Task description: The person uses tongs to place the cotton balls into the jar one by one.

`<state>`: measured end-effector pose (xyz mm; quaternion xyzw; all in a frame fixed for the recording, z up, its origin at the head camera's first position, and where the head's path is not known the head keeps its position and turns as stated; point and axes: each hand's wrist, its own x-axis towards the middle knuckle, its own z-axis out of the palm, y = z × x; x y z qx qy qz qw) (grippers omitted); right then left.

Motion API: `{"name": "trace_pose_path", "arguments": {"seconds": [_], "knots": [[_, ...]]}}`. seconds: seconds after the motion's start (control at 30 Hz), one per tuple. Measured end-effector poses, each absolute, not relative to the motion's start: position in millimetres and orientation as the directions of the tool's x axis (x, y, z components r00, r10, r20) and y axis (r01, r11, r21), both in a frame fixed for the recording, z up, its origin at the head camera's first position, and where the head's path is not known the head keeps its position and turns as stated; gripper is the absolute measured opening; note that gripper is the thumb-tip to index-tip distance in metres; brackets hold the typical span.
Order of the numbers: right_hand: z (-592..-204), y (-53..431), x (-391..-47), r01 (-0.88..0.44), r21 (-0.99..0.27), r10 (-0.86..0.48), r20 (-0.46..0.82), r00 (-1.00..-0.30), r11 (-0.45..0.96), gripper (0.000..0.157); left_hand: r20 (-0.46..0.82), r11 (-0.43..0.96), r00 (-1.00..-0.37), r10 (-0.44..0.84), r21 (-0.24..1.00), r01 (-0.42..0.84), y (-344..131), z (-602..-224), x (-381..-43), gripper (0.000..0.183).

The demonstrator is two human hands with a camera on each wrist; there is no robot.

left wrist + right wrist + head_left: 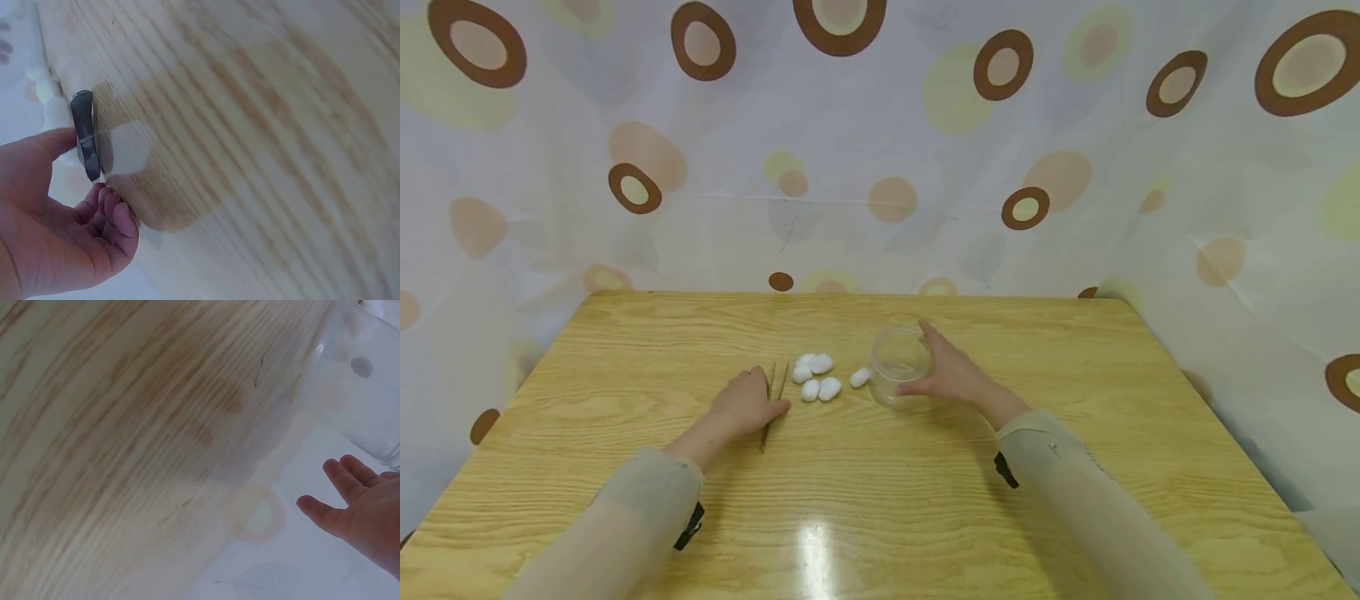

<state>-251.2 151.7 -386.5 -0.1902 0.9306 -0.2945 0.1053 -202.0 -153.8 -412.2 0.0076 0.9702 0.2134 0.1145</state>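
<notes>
My left hand point(743, 403) reaches over metal tweezers point(767, 435) on the table. In the left wrist view its thumb is along one side of the tweezers point(87, 134), and the curled fingers meet their lower end. A clear jar point(886, 385) stands to the right, mouth up. My right hand point(951, 375) grips its right side, thumb across the front and index finger at the back of the rim. The right wrist view shows the other fingers stretched out beside the jar point(350, 387). Several cotton balls point(829, 388) lie between the hands.
One cotton ball point(859, 377) sits right at the jar's left side, apart from the group. The wooden table point(880, 517) ends at a back edge by a patterned cloth point(880, 133), which also hangs along both sides.
</notes>
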Motion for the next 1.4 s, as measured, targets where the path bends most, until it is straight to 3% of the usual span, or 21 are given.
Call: {"name": "trace_pose_path", "arguments": {"seconds": [0.2,0.57,1.4], "knots": [[-391,153,-252,-0.266,-0.675,-0.446,-0.106,-0.889,0.689,0.113,-0.216,0.891,-0.974,0.073,0.453,-0.034,-154,-411,-201,0.026],[-392,153,-253,-0.248,-0.69,-0.442,-0.117,-0.889,0.68,0.104,-0.171,0.904,-0.982,0.075,0.428,-0.005,-156,-405,-198,0.021],[-394,152,-255,-0.234,-0.7,-0.45,-0.139,-0.882,0.675,0.103,0.026,0.864,-0.995,0.099,0.494,0.098,-174,-408,-206,0.028]]}}
